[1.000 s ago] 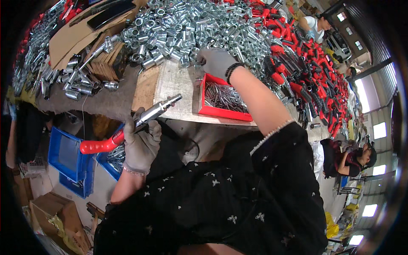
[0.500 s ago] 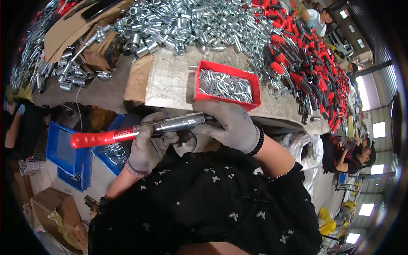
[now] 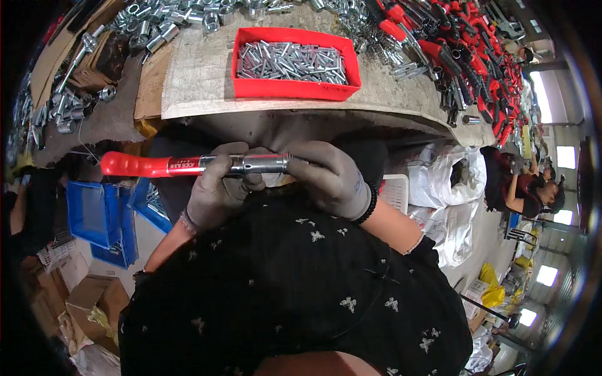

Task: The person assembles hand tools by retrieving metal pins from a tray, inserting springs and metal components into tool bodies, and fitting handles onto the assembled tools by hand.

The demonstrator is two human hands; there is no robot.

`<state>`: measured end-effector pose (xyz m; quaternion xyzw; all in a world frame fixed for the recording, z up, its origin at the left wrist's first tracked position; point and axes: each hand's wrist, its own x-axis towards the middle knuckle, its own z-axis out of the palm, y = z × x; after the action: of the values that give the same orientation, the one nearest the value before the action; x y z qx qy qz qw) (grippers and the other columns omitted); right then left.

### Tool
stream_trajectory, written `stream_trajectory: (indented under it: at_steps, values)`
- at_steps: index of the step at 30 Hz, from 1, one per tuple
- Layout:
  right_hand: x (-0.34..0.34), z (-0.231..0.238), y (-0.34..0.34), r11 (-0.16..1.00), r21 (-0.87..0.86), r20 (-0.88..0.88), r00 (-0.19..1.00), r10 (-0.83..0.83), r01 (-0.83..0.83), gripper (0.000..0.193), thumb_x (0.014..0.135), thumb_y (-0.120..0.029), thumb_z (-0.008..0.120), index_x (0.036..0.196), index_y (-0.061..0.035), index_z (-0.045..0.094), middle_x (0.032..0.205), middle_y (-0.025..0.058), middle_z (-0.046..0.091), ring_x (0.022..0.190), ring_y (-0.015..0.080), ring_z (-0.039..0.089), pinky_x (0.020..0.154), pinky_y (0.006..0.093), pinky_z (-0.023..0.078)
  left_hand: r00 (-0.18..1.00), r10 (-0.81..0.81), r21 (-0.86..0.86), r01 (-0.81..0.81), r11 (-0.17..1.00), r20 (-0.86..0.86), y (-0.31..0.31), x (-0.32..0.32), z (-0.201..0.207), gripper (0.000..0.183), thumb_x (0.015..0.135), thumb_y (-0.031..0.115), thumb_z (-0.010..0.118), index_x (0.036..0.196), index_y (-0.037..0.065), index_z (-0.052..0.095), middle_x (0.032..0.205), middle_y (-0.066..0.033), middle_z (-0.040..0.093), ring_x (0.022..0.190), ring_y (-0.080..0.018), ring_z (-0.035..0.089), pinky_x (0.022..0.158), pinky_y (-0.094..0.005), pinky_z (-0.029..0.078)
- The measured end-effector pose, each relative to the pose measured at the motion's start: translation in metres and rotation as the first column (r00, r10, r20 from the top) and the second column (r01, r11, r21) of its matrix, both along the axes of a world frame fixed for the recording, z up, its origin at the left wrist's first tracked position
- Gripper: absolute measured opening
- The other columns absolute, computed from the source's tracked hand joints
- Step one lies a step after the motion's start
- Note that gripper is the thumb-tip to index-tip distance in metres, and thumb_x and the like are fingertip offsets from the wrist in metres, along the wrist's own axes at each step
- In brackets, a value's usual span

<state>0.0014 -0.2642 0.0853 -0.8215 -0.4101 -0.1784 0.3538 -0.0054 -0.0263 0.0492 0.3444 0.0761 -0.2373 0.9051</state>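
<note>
A red-handled tool (image 3: 141,165) with a chrome metal tube lies level across in front of my body, its red grip pointing left. My left hand (image 3: 216,193), in a grey work glove, wraps its fingers around the tube just past the red grip. At the tube's right end, my right hand (image 3: 333,178), gloved too, closes its fingers on the tip and hides it. Whether a small part is also held there I cannot make out. Beyond both hands, a red open box (image 3: 291,91) full of short metal pins sits on the workbench.
Chrome sleeves (image 3: 210,22) are heaped at the bench's back, and red-and-black handled tools (image 3: 464,56) pile up at right. Blue crates (image 3: 94,216) and a cardboard box (image 3: 94,301) stand at lower left. White sacks (image 3: 448,182) are at right, with co-workers (image 3: 527,191) farther off.
My view has shifted, so the bench and red box sit higher in the picture. The tool has gone from slightly tilted to nearly level, still in both hands, and shows farther from the box.
</note>
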Motion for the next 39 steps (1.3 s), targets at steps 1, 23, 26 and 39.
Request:
stream_trajectory:
  at_steps: [1,23,26,39]
  values:
    - [-0.004,-0.002,-0.002,1.0,0.008,-0.001,1.0,-0.001,0.001,0.035,0.086,-0.003,0.064,0.121,-0.0001,0.058,0.105,0.0186,0.065,0.09,0.036,0.065,0.074,0.0417,0.054,1.0,-0.001,0.008,0.001,1.0,-0.001,0.002,0.0,-0.004,0.05,0.097,0.039,0.054,0.13,0.002,0.045,0.12,-0.0223,0.06,0.101,-0.0287,0.063,0.091,-0.0381,0.051]
    - [-0.016,-0.008,-0.002,0.889,0.217,-0.528,0.815,-0.241,0.404,0.023,0.088,-0.01,0.071,0.109,-0.0028,0.064,0.103,0.0126,0.066,0.089,0.0166,0.065,0.076,0.0311,0.052,0.731,-0.336,0.66,-0.203,0.724,0.594,-0.004,0.006,-0.034,0.023,0.101,0.012,0.055,0.118,0.003,0.042,0.098,-0.0133,0.068,0.098,-0.0253,0.067,0.097,-0.0415,0.046]
    - [-0.011,0.0,-0.007,0.899,0.014,-0.821,0.518,-0.239,0.437,0.027,0.087,-0.01,0.072,0.112,-0.0027,0.064,0.103,0.0138,0.067,0.09,0.0169,0.066,0.078,0.0308,0.053,0.712,-0.366,0.651,-0.168,0.741,0.6,-0.003,0.006,-0.034,0.018,0.103,0.012,0.052,0.115,0.004,0.04,0.089,-0.0102,0.069,0.095,-0.0205,0.066,0.1,-0.0396,0.042]
    - [-0.01,-0.012,-0.003,0.915,0.178,-0.666,0.729,-0.159,0.362,0.029,0.093,-0.01,0.064,0.12,-0.0016,0.06,0.093,0.0174,0.068,0.08,0.0323,0.069,0.073,0.0351,0.054,0.84,-0.227,0.59,-0.13,0.797,0.493,-0.002,0.0,-0.025,0.044,0.098,0.026,0.052,0.126,-0.005,0.039,0.117,-0.0253,0.058,0.105,-0.0296,0.063,0.092,-0.038,0.054]
